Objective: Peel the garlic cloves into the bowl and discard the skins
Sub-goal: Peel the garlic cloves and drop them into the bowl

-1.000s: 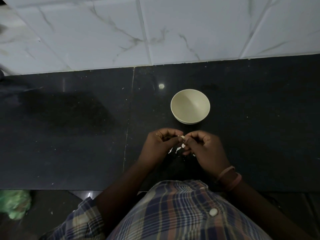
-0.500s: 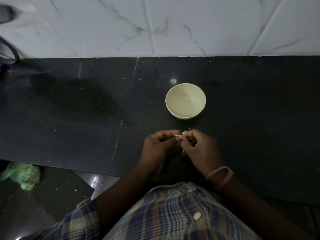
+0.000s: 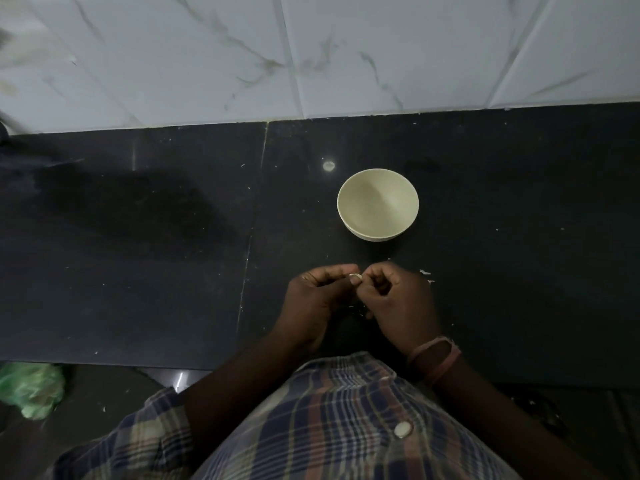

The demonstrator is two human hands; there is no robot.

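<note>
Garlic clove: a small pale piece between both hands, over the black counter, near the bowl — mostly hidden by fingers.
Hard to see: dim light; peeled or not, cannot tell.
Left hand: fingers curled, thumb pinching the clove.
Right hand: fingers curled on the clove, touching the left hand.
Skins: pale flakes just beside the right hand.
Bowl: upright, nothing seen inside.
</note>
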